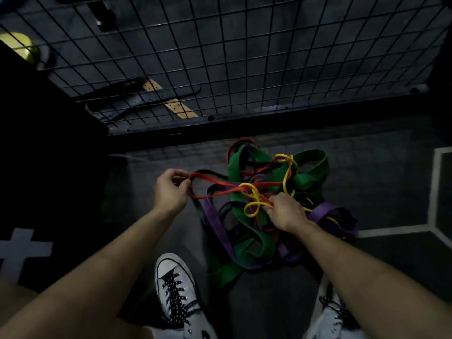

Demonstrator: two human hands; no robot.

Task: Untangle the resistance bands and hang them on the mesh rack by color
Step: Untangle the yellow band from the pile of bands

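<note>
A person's left hand (171, 189) pinches the end loop of a red band (215, 180), fingers curled round it, drawing the strand out to the left of the pile. The right hand (285, 211) presses down into the tangle, its fingers curled among the loops of a yellow band (254, 192); exactly which strand it grips cannot be told.

Between and beyond the hands, the knotted bands lie in a heap on the dark floor (379, 187). A wide green band (247, 231) winds through the middle of the heap and trails back toward the person. A purple band (325, 211) emerges just right of the right hand, with another purple stretch running below the left hand. A black band (199, 211) slips out beside the red one under the left hand.

Past the heap, farther from the hands, stands the mesh rack (244, 57), a black wire grid with no band hung on it. Near the wrists, two white sneakers (176, 294) with dark laces rest on the floor. White lines (433, 192) mark the floor right of the right hand.
</note>
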